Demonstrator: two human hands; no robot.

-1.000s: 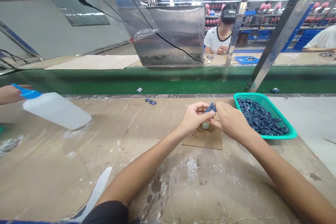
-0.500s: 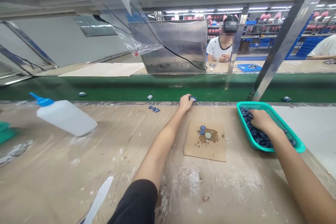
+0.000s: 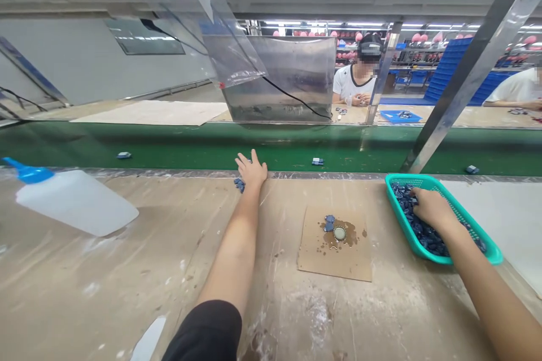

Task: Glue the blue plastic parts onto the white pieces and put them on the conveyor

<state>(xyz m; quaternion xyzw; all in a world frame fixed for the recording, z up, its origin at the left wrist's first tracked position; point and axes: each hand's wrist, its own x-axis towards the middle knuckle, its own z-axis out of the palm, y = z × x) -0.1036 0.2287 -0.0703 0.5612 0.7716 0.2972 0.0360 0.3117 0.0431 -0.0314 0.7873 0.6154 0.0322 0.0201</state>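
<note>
My left hand [image 3: 251, 169] reaches to the near edge of the green conveyor belt [image 3: 190, 149], fingers spread. A small pale piece on the belt is mostly hidden behind its fingers. Small blue pieces [image 3: 239, 184] lie on the table beside that wrist. My right hand [image 3: 434, 208] is inside a turquoise basket [image 3: 493, 252] of small dark blue parts [image 3: 423, 234], its fingers curled down among them; whatever they pinch is hidden. Between my arms lies a cardboard square [image 3: 309, 265], wet in the middle, with a round cap [image 3: 339, 233] and a few blue pieces [image 3: 329, 223].
A white squeeze bottle [image 3: 80, 203] with a blue nozzle lies on the left. More small pieces ride the belt, one [image 3: 317, 162] near the middle. A slanted metal post [image 3: 457, 62] rises behind the basket. A co-worker [image 3: 355, 84] sits across the belt.
My left hand has let go of the small blue-and-white piece on the belt and moved left, opening its fingers. My right hand stays in the basket. The view has shifted slightly.
</note>
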